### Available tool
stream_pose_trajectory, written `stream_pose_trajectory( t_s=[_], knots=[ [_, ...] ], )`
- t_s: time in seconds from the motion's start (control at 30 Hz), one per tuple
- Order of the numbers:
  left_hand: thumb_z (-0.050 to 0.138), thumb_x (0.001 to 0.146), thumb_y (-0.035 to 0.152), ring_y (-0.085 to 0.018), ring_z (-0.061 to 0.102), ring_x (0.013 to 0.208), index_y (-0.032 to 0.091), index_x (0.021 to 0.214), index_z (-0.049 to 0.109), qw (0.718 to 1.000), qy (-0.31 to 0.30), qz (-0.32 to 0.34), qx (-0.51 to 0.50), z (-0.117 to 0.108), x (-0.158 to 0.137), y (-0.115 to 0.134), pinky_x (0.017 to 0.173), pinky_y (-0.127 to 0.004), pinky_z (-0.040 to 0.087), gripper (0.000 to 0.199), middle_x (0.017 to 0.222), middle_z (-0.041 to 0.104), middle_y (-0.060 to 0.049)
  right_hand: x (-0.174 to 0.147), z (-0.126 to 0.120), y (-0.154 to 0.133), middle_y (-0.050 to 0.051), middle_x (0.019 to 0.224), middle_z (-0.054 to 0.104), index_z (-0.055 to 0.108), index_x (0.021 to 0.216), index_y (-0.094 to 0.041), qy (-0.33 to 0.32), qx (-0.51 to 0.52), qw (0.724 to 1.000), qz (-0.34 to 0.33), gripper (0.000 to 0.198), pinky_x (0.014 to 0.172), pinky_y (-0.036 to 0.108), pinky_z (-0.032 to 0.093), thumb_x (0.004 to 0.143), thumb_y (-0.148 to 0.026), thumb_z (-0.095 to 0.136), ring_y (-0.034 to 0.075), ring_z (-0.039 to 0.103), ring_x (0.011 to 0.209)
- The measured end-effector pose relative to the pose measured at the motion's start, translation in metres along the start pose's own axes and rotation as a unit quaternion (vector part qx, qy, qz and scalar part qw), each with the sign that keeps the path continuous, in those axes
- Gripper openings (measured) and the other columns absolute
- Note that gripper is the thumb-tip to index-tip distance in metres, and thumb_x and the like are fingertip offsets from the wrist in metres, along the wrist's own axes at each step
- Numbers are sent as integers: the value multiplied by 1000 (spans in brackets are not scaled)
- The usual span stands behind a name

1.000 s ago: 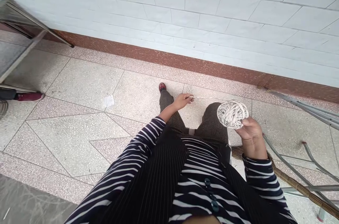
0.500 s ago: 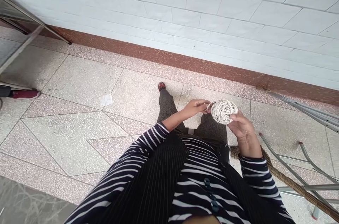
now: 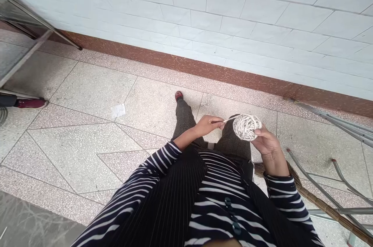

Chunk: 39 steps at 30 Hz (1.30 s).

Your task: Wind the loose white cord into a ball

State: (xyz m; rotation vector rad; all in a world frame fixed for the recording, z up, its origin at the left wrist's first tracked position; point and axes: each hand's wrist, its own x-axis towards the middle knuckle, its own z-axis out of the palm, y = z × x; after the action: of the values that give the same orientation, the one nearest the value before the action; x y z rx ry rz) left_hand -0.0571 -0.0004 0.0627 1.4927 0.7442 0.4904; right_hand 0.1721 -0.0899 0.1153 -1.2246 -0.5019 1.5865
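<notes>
A ball of white cord [image 3: 247, 127], wound in thick overlapping strands, is held over my lap. My right hand [image 3: 265, 142] grips it from the right side, thumb on its front and the other fingers mostly behind it. From the ball's upper left a strand of cord [image 3: 230, 119] runs a short way across to my left hand [image 3: 209, 125]. The left fingers and thumb are pinched together on that strand, a little apart from the ball.
Scraps of white cord [image 3: 207, 100] and a white paper [image 3: 118, 111] lie on the tiled floor. Metal stool legs [image 3: 314, 179] and a broom [image 3: 320, 202] are at the right. A metal-framed table [image 3: 32, 50] and another person's red shoe [image 3: 32, 103] are at the left.
My left hand has moved left, away from the ball, and a longer piece of strand now shows between them. The right hand still holds the ball, now turned slightly.
</notes>
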Motion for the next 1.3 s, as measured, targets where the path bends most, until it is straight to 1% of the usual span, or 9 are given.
stream_pose_trajectory(
  t_s=[0.23, 0.37, 0.47, 0.57, 0.7, 0.87, 1.07, 1.2, 1.3],
  knots=[
    [54, 92, 33, -13, 66, 77, 14, 86, 73, 997, 70, 10, 32, -17, 16, 1, 73, -24, 52, 27, 89, 75, -7, -6, 8, 10, 5, 121, 74, 64, 129, -28, -112, -2, 993, 32, 79, 97, 46, 55, 51, -22, 78, 34, 66, 116],
    [53, 90, 27, -16, 68, 82, 14, 91, 74, 987, 135, 26, 82, -32, 32, 20, 77, -25, 52, 25, 92, 76, -7, -4, 13, 13, 4, 120, 74, 64, 129, -30, -126, -9, 991, 36, 80, 95, 44, 55, 51, -24, 82, 32, 68, 111],
    [53, 89, 24, -17, 67, 88, 15, 92, 74, 976, 156, 57, 137, -46, 39, 32, 82, -26, 50, 23, 95, 76, -7, -2, 10, 12, 3, 114, 75, 65, 126, -29, -116, -22, 992, 34, 75, 92, 42, 56, 53, -25, 82, 31, 69, 109],
    [51, 90, 23, -17, 64, 86, 15, 87, 72, 967, 126, 93, 200, -55, 42, 35, 82, -26, 48, 22, 89, 73, -5, -5, 6, 9, 4, 115, 75, 67, 124, -28, -136, -32, 989, 46, 74, 90, 41, 57, 51, -26, 82, 32, 68, 110],
    [49, 93, 28, -15, 59, 77, 15, 81, 68, 974, 91, 61, 201, -53, 43, 24, 73, -24, 44, 25, 78, 67, -2, -10, 7, 3, 4, 122, 73, 67, 123, -29, -151, -20, 988, 40, 76, 94, 43, 56, 50, -29, 84, 34, 67, 114],
    [49, 92, 29, -13, 51, 67, 15, 73, 62, 976, 73, 53, 200, -38, 45, -10, 67, -25, 37, 27, 69, 57, 0, -6, 6, 7, 5, 122, 73, 65, 125, -29, -131, -15, 991, 37, 77, 98, 47, 54, 50, -25, 84, 35, 66, 117],
    [45, 96, 37, -14, 49, 69, 17, 73, 57, 976, 15, -5, 219, -33, 39, -56, 70, -24, 36, 32, 70, 57, 0, -23, -4, 3, 10, 123, 72, 62, 127, -28, -72, 27, 996, -35, 80, 98, 54, 54, 51, -41, 80, 38, 65, 118],
    [50, 94, 32, -16, 47, 66, 18, 65, 52, 959, 4, -54, 277, -54, 52, -65, 71, -27, 36, 32, 63, 53, 0, -42, -4, -12, 9, 128, 69, 63, 123, -31, -53, 20, 996, -64, 71, 94, 53, 56, 56, -47, 77, 39, 64, 119],
    [55, 94, 27, -15, 44, 62, 19, 58, 48, 940, 22, -80, 330, -88, 83, -37, 69, -29, 37, 37, 58, 49, 0, -43, 0, -18, 9, 130, 68, 65, 118, -30, -73, -16, 996, -47, 71, 88, 51, 57, 51, -47, 80, 41, 64, 115]
  ],
)
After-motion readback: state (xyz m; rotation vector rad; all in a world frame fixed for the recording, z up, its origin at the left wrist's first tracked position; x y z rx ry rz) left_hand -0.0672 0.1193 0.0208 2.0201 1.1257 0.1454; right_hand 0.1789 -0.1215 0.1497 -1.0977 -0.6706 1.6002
